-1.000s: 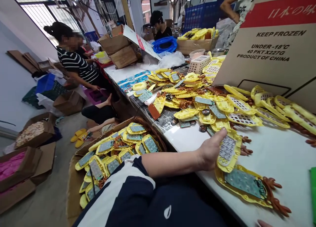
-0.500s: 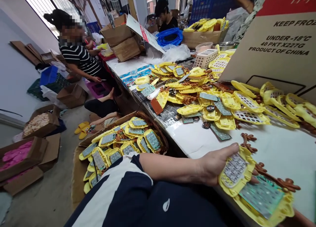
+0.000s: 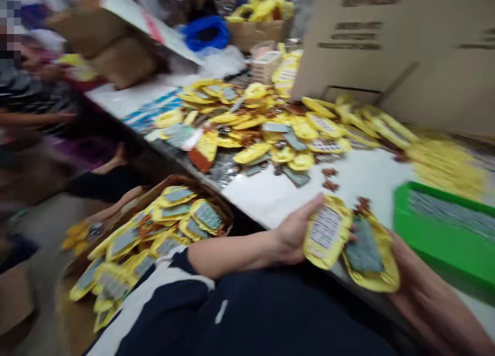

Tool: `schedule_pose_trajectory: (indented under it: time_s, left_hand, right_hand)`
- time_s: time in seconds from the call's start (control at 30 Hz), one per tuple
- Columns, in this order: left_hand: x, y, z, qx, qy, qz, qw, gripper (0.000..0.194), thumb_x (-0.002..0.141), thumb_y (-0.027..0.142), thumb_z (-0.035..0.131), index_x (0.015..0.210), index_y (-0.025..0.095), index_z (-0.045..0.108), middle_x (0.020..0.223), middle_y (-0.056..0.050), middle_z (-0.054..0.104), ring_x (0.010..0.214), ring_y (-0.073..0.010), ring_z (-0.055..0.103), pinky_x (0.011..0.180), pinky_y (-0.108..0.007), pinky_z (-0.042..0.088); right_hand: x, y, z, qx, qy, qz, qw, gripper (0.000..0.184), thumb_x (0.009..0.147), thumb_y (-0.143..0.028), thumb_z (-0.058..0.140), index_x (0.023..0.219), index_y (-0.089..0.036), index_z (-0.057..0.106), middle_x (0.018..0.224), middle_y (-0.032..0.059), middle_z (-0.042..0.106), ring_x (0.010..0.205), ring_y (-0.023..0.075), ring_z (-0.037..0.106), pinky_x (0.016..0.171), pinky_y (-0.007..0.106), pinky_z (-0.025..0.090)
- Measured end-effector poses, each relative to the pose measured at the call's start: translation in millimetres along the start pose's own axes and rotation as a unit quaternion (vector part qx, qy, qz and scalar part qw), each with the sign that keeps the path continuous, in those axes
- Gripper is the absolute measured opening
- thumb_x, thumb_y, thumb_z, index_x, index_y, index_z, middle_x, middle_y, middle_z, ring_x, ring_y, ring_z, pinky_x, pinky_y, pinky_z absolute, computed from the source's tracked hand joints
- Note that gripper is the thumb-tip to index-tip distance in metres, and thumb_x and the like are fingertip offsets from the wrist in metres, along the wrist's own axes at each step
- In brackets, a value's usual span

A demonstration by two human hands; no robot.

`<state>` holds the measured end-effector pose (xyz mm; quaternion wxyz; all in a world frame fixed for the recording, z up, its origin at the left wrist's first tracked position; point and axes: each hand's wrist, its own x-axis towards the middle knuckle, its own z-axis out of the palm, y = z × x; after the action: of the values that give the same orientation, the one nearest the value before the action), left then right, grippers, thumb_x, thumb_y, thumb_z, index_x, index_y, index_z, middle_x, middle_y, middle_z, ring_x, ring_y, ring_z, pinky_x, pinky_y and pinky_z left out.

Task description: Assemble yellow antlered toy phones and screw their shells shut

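My left hand (image 3: 292,237) is closed on a yellow plastic toy shell half with a pale button pad (image 3: 325,229) set in it. Just to its right, a second yellow shell half with a grey-green circuit board (image 3: 364,245) rests in my right hand (image 3: 412,273), whose fingers are mostly behind it. A brown antler-shaped piece (image 3: 362,205) sticks out at its top. The two halves are side by side, their inner faces toward me. On the table beyond them lie loose brown antler pieces (image 3: 330,179).
Yellow shells and boards are heaped across the table (image 3: 255,198). A green tray (image 3: 444,242) of small metallic parts stands at right, before a large carton (image 3: 386,51). Left of my lap, an open cardboard box (image 3: 65,304) holds board-fitted shells. A co-worker (image 3: 34,93) sits at far left.
My view has swung right, bringing the green tray and my right hand into sight. Both shell halves are still held, now slightly apart and more upright.
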<state>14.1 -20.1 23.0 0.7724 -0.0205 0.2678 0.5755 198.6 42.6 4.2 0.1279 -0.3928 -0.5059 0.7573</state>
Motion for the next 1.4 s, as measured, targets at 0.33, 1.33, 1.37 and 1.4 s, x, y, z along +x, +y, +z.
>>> schedule_pose_trajectory:
  time_s: [0.33, 1.33, 1.37, 1.4]
  left_hand:
    - [-9.6, -0.5, 23.1, 0.043, 0.077, 0.050, 0.995, 0.055, 0.098, 0.047, 0.031, 0.099, 0.009, 0.070, 0.093, -0.015, 0.075, 0.097, -0.0287, 0.072, 0.098, -0.045, 0.051]
    - [1.9, -27.4, 8.9, 0.091, 0.014, 0.187, 0.978, 0.031, 0.090, 0.032, 0.059, 0.118, 0.020, 0.062, 0.121, -0.005, 0.069, 0.129, -0.0255, 0.054, 0.112, -0.038, 0.039]
    - [1.8, -27.5, 8.0, 0.091, 0.010, 0.187, 0.978, 0.030, 0.089, 0.034, 0.061, 0.116, 0.020, 0.062, 0.121, -0.005, 0.068, 0.129, -0.0257, 0.053, 0.112, -0.038, 0.038]
    - [1.8, -27.4, 7.0, 0.092, 0.005, 0.187, 0.978, 0.031, 0.088, 0.035, 0.064, 0.114, 0.020, 0.063, 0.121, -0.005, 0.068, 0.130, -0.0259, 0.052, 0.113, -0.038, 0.038]
  right_hand:
    - [-0.4, -27.6, 14.5, 0.147, 0.019, -0.105, 0.983, 0.052, 0.079, -0.039, 0.060, 0.127, -0.020, 0.052, 0.120, 0.0096, 0.070, 0.098, 0.0204, 0.071, 0.090, 0.037, 0.059]
    - [5.7, -30.9, 24.2, -0.419, 0.093, -0.377, 0.820, 0.067, 0.081, -0.032, 0.067, 0.142, -0.025, 0.041, 0.129, 0.0114, 0.052, 0.121, 0.0238, 0.055, 0.102, 0.043, 0.052]
    - [5.3, -30.7, 23.7, -0.421, 0.088, -0.382, 0.818, 0.068, 0.081, -0.033, 0.067, 0.143, -0.025, 0.040, 0.130, 0.0117, 0.051, 0.121, 0.0238, 0.055, 0.102, 0.043, 0.052]
    - [4.9, -30.6, 22.9, -0.423, 0.083, -0.387, 0.815, 0.068, 0.082, -0.033, 0.067, 0.144, -0.025, 0.040, 0.130, 0.0120, 0.051, 0.121, 0.0238, 0.055, 0.102, 0.042, 0.052]
